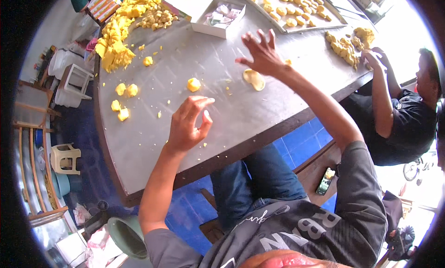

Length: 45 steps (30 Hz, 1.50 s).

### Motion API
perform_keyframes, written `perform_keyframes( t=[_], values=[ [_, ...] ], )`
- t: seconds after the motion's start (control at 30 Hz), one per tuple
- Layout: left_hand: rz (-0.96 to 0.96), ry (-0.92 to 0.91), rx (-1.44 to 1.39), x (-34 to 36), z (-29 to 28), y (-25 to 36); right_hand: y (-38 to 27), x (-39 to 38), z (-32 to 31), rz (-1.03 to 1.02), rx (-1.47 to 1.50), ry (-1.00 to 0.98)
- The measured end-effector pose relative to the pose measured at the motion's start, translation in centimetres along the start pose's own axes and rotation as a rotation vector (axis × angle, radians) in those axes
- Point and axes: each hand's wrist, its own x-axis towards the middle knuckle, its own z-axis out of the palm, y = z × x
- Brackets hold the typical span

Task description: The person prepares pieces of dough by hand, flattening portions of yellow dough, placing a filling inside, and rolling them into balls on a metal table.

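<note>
My left hand (187, 124) hovers above the grey tabletop (153, 143), its fingers bent and the thumb apart from the index finger, with nothing visible between them. Just beyond it sits a yellow lump (193, 85). My right hand (263, 53) is raised with fingers spread, holding nothing. Below its wrist lies a flattened pale dough disc (254, 79). More yellow lumps (121, 89) rest at the left of the table, and a single yellow lump (148, 61) lies farther back. Small yellow crumbs are scattered around.
A yellow mass (113, 52) spreads over the far left corner, beside a heap of small pieces (157, 18). An open white box (218, 25) holds small packets. Shaped dough pieces fill a tray (289, 29) at the back. A co-worker (394, 110) handles brownish dough (343, 48) at right.
</note>
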Motion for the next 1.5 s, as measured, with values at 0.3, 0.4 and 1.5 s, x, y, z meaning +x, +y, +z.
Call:
perform_keyframes(
  t=[0.3, 0.4, 1.5],
  values=[
    [0.006, -0.011, 0.016, -0.1, -0.2, -0.1, -0.8, 2.8, 1.2, 0.167, 0.108, 0.045],
    [0.006, 0.004, 0.022, -0.4, -0.8, -0.2, -3.4, 2.0, 1.3, 0.103, 0.265, -0.127],
    [-0.027, -0.015, 0.049, -0.4, -0.9, -0.6, -0.3, 1.1, 0.9, 0.258, 0.203, -0.045]
  ],
)
